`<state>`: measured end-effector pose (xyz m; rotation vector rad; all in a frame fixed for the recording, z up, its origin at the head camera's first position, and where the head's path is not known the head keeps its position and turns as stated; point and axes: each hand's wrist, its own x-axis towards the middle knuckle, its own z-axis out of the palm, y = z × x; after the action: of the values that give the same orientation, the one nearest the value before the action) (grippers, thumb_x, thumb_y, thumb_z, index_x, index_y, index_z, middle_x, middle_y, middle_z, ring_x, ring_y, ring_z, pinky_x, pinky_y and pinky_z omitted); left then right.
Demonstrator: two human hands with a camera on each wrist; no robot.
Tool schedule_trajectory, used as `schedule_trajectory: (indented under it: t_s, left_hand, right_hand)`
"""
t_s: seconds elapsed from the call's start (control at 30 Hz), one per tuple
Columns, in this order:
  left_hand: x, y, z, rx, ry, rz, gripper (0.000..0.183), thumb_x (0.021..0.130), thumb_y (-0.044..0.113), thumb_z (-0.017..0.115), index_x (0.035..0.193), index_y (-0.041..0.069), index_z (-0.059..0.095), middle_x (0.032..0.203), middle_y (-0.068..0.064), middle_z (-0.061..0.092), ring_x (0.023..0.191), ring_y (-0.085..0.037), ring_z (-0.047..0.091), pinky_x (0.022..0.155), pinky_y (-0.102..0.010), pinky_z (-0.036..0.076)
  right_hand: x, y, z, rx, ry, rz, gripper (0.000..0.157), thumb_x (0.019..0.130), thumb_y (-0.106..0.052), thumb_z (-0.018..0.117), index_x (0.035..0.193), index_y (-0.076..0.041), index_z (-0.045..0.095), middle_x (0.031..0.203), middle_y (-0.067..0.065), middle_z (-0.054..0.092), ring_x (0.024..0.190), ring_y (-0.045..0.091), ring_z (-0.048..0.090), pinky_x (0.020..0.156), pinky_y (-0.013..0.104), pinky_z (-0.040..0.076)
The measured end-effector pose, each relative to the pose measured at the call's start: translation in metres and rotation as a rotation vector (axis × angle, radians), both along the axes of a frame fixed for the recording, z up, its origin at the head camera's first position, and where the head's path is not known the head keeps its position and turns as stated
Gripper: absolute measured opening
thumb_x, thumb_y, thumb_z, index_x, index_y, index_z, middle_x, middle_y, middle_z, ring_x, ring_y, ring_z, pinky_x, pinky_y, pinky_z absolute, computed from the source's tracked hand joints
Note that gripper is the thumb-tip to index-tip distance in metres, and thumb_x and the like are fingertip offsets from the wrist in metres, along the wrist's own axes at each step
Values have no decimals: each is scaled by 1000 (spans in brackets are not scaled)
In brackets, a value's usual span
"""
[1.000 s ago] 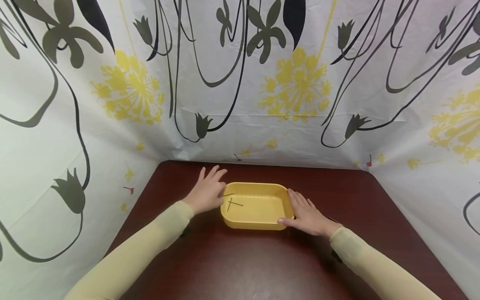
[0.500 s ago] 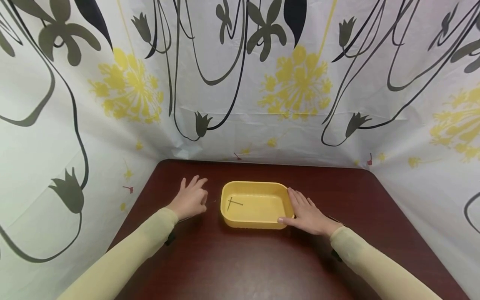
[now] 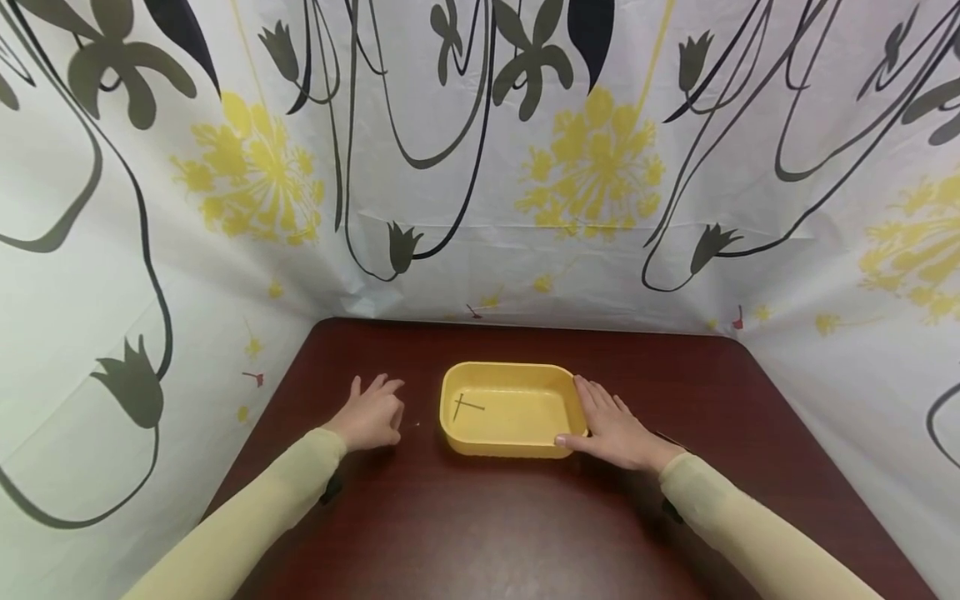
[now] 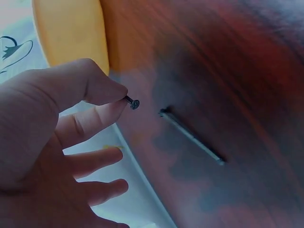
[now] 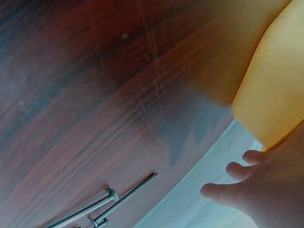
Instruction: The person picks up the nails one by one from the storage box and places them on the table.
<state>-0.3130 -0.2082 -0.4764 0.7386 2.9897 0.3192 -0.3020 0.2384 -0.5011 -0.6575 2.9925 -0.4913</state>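
The sorting looks partway done, with two crossed nails (image 3: pixel 471 406) in the yellow box (image 3: pixel 517 451), single nail (image 4: pixel 192 137) and more nails (image 5: pixel 85 210) on the tabletop (image 3: pixel 487 533), a pinched nail (image 4: pixel 135 104) in the left hand (image 3: pixel 367 419), and the unclenched right hand (image 3: pixel 615 429) against the box's end.

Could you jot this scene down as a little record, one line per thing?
Left hand: pinches a nail, head showing
Right hand: rests against the right end of the yellow tray
Tray contents: two crossed nails
Near left hand: at least one loose nail on the table
Near right hand: a few more nails on the table
Background: white sheet with flower print
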Motion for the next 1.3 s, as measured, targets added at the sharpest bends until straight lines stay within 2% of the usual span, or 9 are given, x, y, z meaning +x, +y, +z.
schedule_trajectory:
  t_s: [0.3,0.43,0.67,0.97,1.3]
  left_hand:
    - [3,-3,-18,-32,-39,-2,32,78,18,82,59,25,58,146,-14,51,141,-40,37,105,-79,9]
    - [4,-4,-20,-22,-32,2,31,78,17,80,59,25,58,145,-12,53,140,-36,40,105,-79,11]
    - [4,-4,-22,-10,-29,8,30,77,16,79,59,25,58,144,-12,53,139,-36,41,105,-80,8]
    - [4,-4,-16,3,-8,17,29,78,19,79,60,26,58,143,-12,54,139,-36,41,104,-81,4]
    - [1,3,-2,24,45,46,14,85,25,74,76,27,64,139,-9,57,131,-31,52,107,-77,13]
  right_hand:
    - [0,0,0,0,7,5,117,85,-83,48,162,-10,-1,168,10,6,152,35,13,114,66,14]
    - [0,0,0,4,6,1,117,85,-83,48,162,-10,-1,168,10,6,152,34,12,114,66,14]
    - [-2,0,-2,11,20,5,118,85,-82,49,162,-6,4,168,12,9,152,36,14,113,68,15]
    - [-2,0,-2,5,8,4,117,85,-83,48,162,-10,-1,168,10,6,152,34,12,114,66,13]
    - [-1,0,0,5,8,4,117,85,-83,48,162,-10,-1,168,10,8,152,34,13,114,66,14]
